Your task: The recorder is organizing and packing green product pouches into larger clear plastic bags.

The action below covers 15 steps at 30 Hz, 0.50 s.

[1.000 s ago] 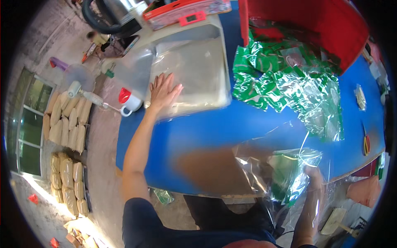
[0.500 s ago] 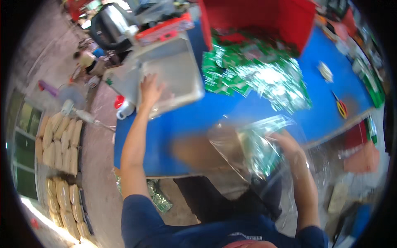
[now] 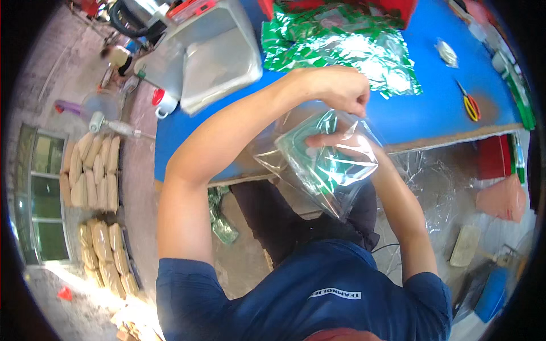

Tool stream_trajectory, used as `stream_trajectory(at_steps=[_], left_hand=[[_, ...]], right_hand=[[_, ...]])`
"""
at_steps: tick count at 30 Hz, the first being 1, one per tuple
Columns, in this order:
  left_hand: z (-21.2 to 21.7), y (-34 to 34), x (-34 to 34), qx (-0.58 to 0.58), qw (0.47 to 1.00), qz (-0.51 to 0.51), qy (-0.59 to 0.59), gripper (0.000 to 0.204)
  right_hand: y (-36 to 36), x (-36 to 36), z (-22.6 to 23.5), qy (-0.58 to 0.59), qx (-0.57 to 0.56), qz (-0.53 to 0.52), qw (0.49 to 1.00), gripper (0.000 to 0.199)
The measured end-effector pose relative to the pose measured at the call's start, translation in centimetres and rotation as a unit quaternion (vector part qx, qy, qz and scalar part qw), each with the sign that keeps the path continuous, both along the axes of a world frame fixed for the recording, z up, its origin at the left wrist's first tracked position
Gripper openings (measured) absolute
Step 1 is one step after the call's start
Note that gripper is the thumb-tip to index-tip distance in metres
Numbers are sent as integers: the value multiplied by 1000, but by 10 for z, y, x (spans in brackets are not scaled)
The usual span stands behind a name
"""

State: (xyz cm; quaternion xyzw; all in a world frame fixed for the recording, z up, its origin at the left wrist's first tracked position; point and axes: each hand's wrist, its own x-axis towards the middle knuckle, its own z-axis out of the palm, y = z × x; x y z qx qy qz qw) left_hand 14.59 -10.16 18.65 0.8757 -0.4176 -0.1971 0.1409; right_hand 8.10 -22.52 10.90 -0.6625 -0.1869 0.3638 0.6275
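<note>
A clear plastic bag (image 3: 344, 206) with green foil packets (image 3: 304, 149) inside is held up in front of my body, at the table's near edge. My right hand (image 3: 347, 143) grips the packets from the right, its thumb lying across them. Clear film shines around this hand, and its other fingers are hidden. My left hand (image 3: 348, 91) reaches across above it, fingers closed at the bag's upper edge. The film between those fingers is too small to see clearly. Beyond my left hand, a pile of loose green and silver packets (image 3: 335, 42) spreads over the blue table (image 3: 432, 116).
At the table's left lies a shallow tray (image 3: 193, 109) with clear bags (image 3: 219, 62), beside a white mug (image 3: 165, 104) with a red top. Scissors (image 3: 471, 107) with yellow and red handles and a small whitish bundle (image 3: 447, 54) are on the right. A red bin (image 3: 401, 12) stands behind the packets.
My left hand has moved from the tray on the left across to the bag's upper edge. My right hand, with the bag and packets, has come up and slightly left.
</note>
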Motion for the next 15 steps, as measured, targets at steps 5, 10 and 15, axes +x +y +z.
stream_trajectory(at_steps=[5,10,15], left_hand=[[-1,-47,-12,-67,994,21,-85,23],[-52,-102,-49,-25,920,-3,-391,22],[-56,36,-123,-533,594,515,-312,70]], right_hand=[[8,17,-34,-46,92,-89,991,59],[23,28,-33,-13,30,-128,991,44],[14,27,-27,168,115,-65,977,52]])
